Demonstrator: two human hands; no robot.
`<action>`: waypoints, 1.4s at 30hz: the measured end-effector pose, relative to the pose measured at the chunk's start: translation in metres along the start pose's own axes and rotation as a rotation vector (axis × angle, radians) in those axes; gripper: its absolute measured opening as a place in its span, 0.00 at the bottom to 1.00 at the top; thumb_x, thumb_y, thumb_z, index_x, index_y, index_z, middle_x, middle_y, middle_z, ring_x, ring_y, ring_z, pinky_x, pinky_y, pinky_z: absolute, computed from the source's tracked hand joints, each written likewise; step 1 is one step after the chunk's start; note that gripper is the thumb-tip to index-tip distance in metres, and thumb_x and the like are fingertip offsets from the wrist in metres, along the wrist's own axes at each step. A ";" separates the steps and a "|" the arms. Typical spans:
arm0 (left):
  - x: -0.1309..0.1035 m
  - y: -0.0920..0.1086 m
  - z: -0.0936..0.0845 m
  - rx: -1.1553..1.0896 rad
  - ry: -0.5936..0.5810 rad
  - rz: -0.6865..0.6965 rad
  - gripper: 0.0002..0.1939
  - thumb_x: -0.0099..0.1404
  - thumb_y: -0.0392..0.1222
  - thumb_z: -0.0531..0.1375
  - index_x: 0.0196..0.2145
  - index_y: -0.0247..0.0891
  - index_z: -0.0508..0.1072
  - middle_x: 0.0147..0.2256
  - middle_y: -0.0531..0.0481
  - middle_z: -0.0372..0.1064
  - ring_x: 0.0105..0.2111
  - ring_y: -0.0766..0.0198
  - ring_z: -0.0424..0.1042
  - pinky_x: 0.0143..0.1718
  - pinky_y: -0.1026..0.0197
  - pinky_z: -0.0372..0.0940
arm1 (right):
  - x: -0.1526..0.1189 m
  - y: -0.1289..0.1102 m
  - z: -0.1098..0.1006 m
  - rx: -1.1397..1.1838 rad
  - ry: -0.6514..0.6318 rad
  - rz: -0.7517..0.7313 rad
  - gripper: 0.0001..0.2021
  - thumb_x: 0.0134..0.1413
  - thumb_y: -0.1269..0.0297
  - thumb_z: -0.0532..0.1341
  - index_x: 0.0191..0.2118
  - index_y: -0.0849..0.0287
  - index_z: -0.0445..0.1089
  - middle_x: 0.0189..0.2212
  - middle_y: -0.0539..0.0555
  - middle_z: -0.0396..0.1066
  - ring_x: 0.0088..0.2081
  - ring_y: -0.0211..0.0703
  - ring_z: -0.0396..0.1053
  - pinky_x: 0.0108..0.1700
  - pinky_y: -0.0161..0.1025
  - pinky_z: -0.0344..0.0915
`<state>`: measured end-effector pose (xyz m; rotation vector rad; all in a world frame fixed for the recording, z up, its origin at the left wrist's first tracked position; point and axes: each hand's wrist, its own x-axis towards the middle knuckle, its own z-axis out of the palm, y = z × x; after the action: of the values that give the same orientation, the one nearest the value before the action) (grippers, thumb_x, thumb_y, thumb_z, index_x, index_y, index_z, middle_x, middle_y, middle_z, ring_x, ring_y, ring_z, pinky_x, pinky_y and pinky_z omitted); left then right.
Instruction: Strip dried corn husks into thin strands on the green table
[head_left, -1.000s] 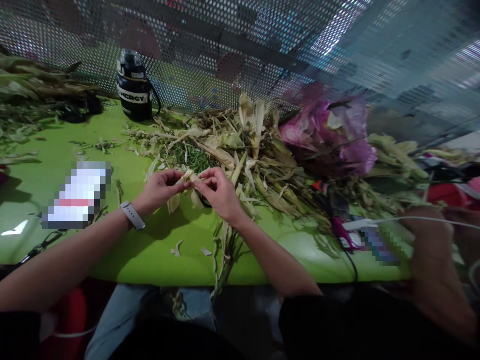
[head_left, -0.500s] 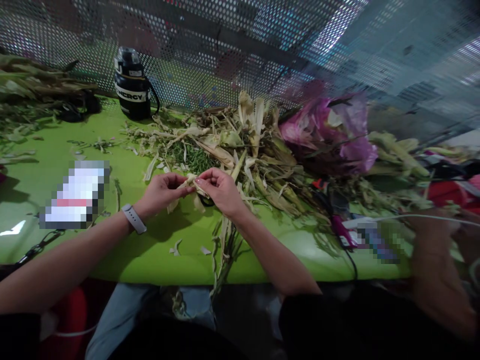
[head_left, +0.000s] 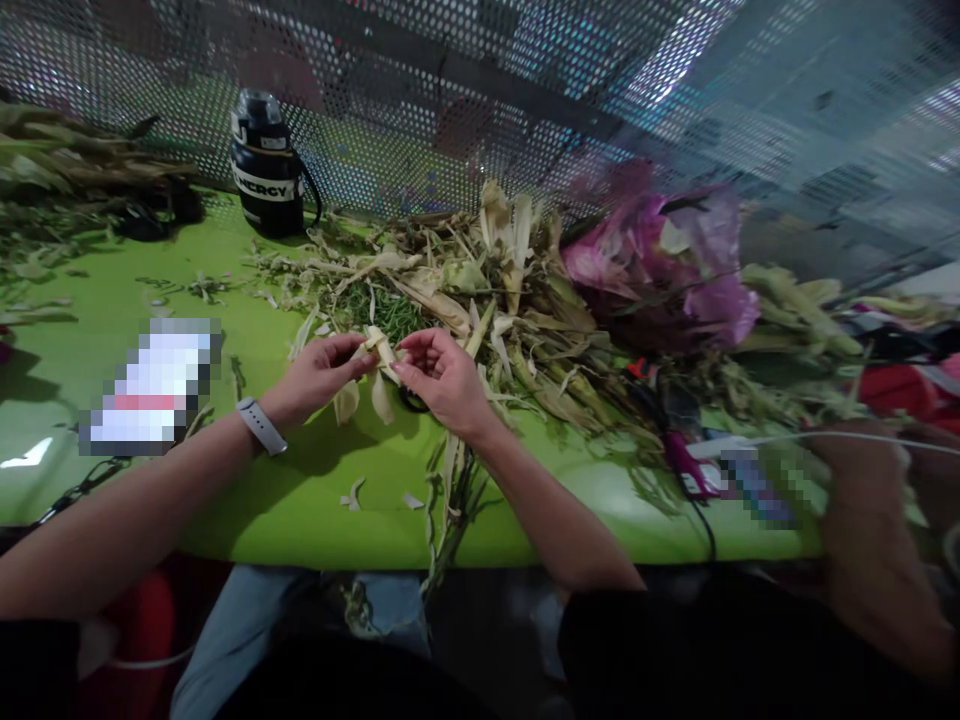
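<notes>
Between my hands is a pale, folded strip of corn husk (head_left: pixel 380 345), raised a little off the green table (head_left: pixel 300 510). My left hand (head_left: pixel 321 375) pinches its left side between thumb and fingertips. My right hand (head_left: pixel 444 382) has its thumb and curled fingers closed at the strip's right edge; its exact grip is partly hidden. Loose pale husk pieces (head_left: pixel 382 400) hang or lie just below the fingers. Behind my hands a heap of dried corn husks (head_left: pixel 517 260) spreads out, with thin green strands (head_left: pixel 394 318) in front of it.
A black bottle (head_left: pixel 266 170) stands at the back left, before a perforated metal screen (head_left: pixel 390 110). A blurred-out phone (head_left: pixel 154 385) lies left. Right of the heap are a pink plastic bag (head_left: pixel 667 265), a white cable (head_left: pixel 825 434) and another person's arm (head_left: pixel 870 510).
My fingers have moved slightly apart and the husk strip now shows more upright between them. My left hand has shifted a little to the left.
</notes>
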<state>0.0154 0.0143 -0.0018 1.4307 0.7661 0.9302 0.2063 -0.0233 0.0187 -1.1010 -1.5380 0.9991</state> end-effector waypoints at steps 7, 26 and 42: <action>-0.005 0.007 0.005 0.189 -0.185 -0.005 0.16 0.61 0.50 0.64 0.38 0.33 0.76 0.32 0.48 0.72 0.30 0.67 0.67 0.32 0.63 0.62 | 0.001 0.003 0.002 0.005 0.038 0.060 0.15 0.47 0.60 0.66 0.39 0.56 0.64 0.29 0.48 0.66 0.32 0.37 0.65 0.36 0.37 0.65; -0.016 0.018 0.022 0.027 -0.567 -0.203 0.11 0.62 0.47 0.61 0.33 0.34 0.76 0.24 0.53 0.63 0.24 0.70 0.58 0.25 0.65 0.54 | 0.018 0.029 -0.001 0.374 0.137 0.293 0.17 0.35 0.50 0.74 0.27 0.56 0.73 0.27 0.49 0.72 0.34 0.38 0.70 0.40 0.37 0.68; -0.015 0.009 0.017 -0.098 -0.351 -0.271 0.19 0.65 0.58 0.58 0.37 0.38 0.73 0.22 0.51 0.70 0.19 0.69 0.67 0.18 0.67 0.56 | 0.009 0.003 -0.012 0.012 0.002 0.258 0.33 0.50 0.30 0.53 0.22 0.59 0.69 0.20 0.51 0.68 0.25 0.35 0.64 0.31 0.36 0.62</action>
<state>0.0234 -0.0076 0.0063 1.3182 0.6211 0.4846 0.2168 -0.0134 0.0206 -1.3154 -1.4098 1.1773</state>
